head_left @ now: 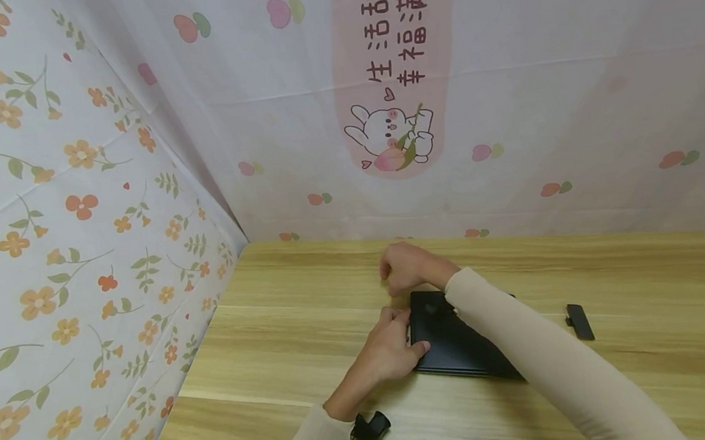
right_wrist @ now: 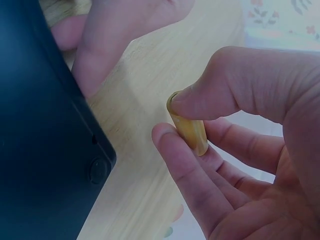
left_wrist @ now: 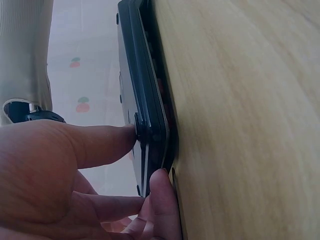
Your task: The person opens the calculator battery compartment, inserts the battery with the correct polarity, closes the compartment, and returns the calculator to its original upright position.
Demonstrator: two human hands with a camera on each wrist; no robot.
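A black calculator (head_left: 452, 346) lies face down on the wooden table, its flat back upward; dark and reddish keys show beneath its edge in the left wrist view. My left hand (head_left: 393, 348) grips its left end, thumb (left_wrist: 107, 142) on the back and fingers along the side and lower edge. Beyond the far left corner, my right hand (head_left: 407, 266) pinches a small yellow-gold battery (right_wrist: 191, 131) between thumb and fingers. In the right wrist view, that battery is apart from the calculator's corner. My right sleeve hides the calculator's right part in the head view.
A small black battery cover (head_left: 580, 323) with a clip lies on the table (head_left: 664, 359) to the right of the calculator. Floral cloth (head_left: 71, 242) hangs along the left side, and a printed curtain (head_left: 289, 112) stands behind the far table edge.
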